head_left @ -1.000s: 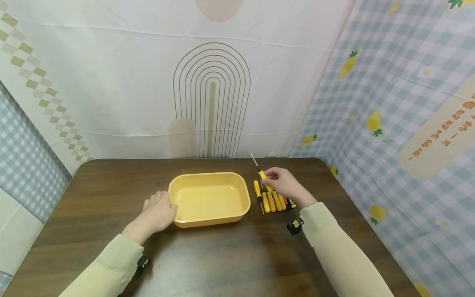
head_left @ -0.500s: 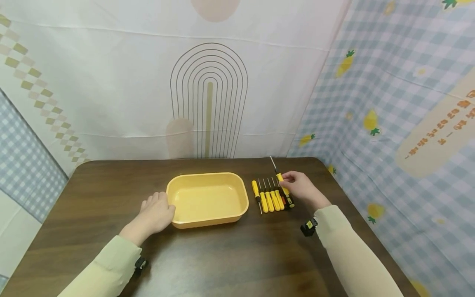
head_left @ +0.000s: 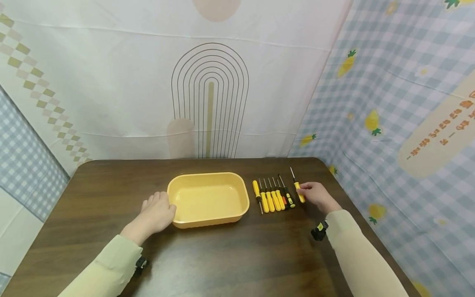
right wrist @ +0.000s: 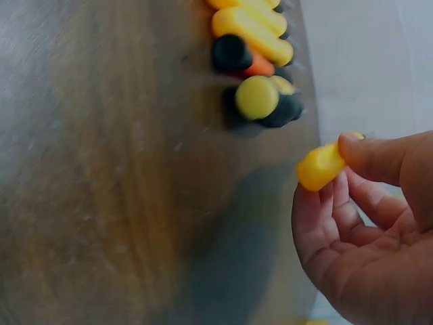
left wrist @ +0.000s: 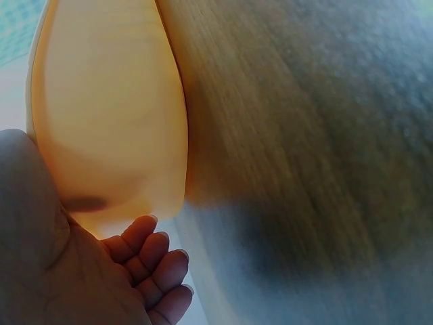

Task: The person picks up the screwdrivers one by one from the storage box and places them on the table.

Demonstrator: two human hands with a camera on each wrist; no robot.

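A yellow plastic bin (head_left: 208, 220) stands on the brown table. My left hand (head_left: 156, 212) holds the bin's left end, thumb at the rim and loosely bent fingers against the outside, as the left wrist view shows. At the right, my right hand (head_left: 316, 194) pinches the yellow handle of a screwdriver (head_left: 298, 187) between thumb and fingers, its thin shaft pointing to the back of the table. Left of it lies a row of screwdrivers with yellow handles (head_left: 271, 202), including one black-and-yellow screwdriver (head_left: 289, 199). The leftmost screwdriver (head_left: 256, 190) points the opposite way, shaft toward me.
A white printed cloth (head_left: 141, 103) hangs behind the table (head_left: 222, 260). Blue checked cloth (head_left: 389, 136) covers the right side. In the right wrist view, the ends of the row's handles (right wrist: 254, 40) sit near the table's edge.
My right hand has carried the screwdriver from above the row to its right and lowered it toward the table. My left hand and the bin have stayed in place.
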